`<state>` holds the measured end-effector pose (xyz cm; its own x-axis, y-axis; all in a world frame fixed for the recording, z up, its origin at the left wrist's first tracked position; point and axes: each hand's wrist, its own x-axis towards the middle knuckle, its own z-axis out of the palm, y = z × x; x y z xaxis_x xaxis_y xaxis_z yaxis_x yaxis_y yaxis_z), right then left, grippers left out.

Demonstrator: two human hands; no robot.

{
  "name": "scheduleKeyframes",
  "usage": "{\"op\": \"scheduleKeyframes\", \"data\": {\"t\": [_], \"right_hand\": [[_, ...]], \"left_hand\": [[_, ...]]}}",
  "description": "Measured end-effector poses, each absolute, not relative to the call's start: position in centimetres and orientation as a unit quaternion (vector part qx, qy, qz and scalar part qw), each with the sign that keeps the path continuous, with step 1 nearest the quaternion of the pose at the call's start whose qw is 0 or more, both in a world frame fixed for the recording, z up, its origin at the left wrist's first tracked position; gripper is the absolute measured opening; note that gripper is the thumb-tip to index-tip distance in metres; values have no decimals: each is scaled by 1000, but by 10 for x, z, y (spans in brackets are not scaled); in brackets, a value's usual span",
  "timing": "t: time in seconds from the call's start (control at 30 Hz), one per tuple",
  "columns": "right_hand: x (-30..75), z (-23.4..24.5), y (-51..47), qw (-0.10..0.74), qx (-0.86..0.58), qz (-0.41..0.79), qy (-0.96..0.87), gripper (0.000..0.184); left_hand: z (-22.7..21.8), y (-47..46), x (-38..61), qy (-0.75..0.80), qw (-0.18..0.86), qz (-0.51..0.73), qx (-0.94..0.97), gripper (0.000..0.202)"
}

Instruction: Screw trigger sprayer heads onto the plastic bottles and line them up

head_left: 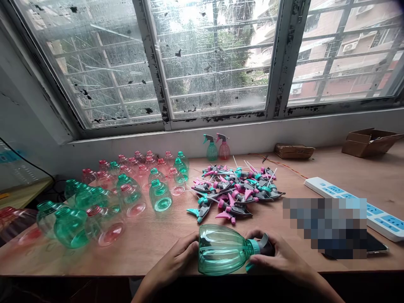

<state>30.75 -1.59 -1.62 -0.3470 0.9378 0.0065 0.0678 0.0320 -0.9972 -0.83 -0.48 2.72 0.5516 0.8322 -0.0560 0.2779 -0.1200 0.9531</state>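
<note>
Fingers of the right hand [280, 254] grip the gray-and-teal trigger spray head [267, 246] on a green plastic bottle [221, 249], while those of the left hand [179, 256] curl at its base. That bottle lies sideways over the front edge of the counter [151, 252]. Just beyond it spreads a heap of loose trigger heads [238, 194]. Counter surface separates the left hand from uncapped red and green bottles [131, 198]; rightward, a white power strip [378, 216] slants toward the edge.

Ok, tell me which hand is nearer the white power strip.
Right. The right hand, on the spray head, is left of the power strip; the left hand, at the base of the green bottle, lies farther left.
</note>
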Motion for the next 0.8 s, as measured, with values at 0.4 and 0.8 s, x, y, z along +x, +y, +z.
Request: {"op": "scheduleKeyframes", "data": {"t": [0.4,0.8], "right_hand": [[309,-14,-17,361,-410,553,-629,38],[310,-15,-17,399,-388,509,-657,36]], "left_hand": [[24,-1,-10,354,559,255,705,62],[32,-4,-7,370,542,249,713,69]]}}
